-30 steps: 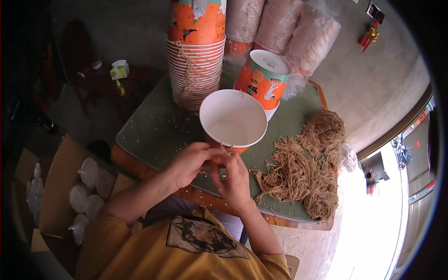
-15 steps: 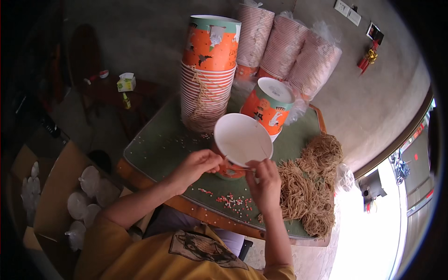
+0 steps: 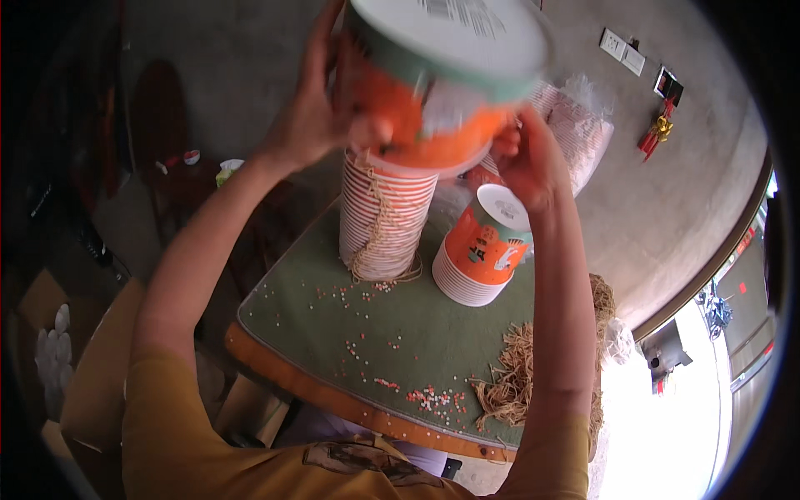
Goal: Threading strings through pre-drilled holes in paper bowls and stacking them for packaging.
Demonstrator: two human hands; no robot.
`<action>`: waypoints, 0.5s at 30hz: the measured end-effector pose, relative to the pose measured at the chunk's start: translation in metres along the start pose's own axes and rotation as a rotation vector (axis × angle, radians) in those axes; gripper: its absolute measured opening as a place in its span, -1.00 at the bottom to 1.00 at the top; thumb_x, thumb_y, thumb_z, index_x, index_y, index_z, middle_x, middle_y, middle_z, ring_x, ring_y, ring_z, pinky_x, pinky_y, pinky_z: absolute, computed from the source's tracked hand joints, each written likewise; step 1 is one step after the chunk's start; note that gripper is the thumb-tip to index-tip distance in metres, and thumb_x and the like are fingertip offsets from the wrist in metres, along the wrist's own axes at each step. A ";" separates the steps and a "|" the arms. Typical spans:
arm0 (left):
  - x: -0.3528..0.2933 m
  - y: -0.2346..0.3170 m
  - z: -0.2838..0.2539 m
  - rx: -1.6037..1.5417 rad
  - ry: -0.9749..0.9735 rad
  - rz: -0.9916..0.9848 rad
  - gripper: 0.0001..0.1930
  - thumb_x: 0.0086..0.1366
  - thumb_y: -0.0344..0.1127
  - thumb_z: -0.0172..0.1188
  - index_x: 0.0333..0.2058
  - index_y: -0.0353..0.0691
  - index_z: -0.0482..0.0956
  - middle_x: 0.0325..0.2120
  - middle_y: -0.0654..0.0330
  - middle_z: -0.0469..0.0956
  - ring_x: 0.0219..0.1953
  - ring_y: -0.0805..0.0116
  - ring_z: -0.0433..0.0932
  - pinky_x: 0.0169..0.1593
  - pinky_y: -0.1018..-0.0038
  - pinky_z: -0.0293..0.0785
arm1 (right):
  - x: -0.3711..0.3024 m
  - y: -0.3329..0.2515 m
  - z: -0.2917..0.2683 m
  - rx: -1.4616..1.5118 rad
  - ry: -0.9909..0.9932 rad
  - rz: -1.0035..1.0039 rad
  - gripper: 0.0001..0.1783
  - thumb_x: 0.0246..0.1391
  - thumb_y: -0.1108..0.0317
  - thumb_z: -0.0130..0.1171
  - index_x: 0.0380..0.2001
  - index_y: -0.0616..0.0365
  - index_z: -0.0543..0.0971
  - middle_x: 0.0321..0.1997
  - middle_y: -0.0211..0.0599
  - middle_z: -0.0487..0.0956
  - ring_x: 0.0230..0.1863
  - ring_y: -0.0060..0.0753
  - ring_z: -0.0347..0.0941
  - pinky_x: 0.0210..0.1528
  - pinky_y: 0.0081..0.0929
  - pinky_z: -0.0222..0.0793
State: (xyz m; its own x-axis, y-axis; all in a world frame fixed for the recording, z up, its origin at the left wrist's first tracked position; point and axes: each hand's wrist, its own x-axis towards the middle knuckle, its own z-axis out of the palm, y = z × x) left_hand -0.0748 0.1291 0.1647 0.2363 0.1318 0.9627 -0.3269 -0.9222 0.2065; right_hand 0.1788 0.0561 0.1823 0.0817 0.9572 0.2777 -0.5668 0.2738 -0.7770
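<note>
Both hands are raised around an orange paper bucket [image 3: 417, 112], turned base up and slightly blurred. It sits over the top of a tall stack of nested upside-down buckets [image 3: 385, 221]; whether it rests fully on the stack I cannot tell. My left hand [image 3: 321, 112] grips its left side, fingers curled near the rim. On the opposite side my right hand [image 3: 527, 158] holds the rim, its fingers partly hidden. Tan cords hang down the tall stack's side. A shorter stack of upside-down orange buckets [image 3: 483, 250] stands to the right.
A tan heap of cords [image 3: 510, 379] lies at the table's right, partly behind my right arm. Small red and white beads [image 3: 437, 400] are scattered on the green tabletop [image 3: 312, 333]. Plastic-wrapped bucket stacks [image 3: 587, 133] lean at the wall. A cardboard box [image 3: 104, 367] stands lower left.
Both hands have risen from the bucket's rim, where they fingered a thin cord. The bucket, mouth toward me before, is now inverted and lifted over the tall stack.
</note>
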 end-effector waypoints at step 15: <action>-0.023 -0.120 0.005 0.048 -0.018 -0.440 0.19 0.04 0.36 0.24 0.35 -0.26 -0.25 0.32 -0.11 -0.08 0.38 0.07 -0.07 0.36 0.20 -0.02 | 0.071 0.048 -0.063 -0.867 0.083 -0.157 -0.55 0.14 0.08 0.18 -0.03 0.17 0.50 -0.37 -0.52 0.46 -0.42 -0.69 0.31 -0.39 -0.70 0.26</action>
State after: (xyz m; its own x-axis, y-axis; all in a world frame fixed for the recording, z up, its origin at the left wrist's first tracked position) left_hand -0.0364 0.2350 0.1164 0.3595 0.5100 0.7814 -0.1489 -0.7953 0.5876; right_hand 0.2085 0.1435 0.1290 0.1844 0.8971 0.4016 0.2743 0.3454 -0.8975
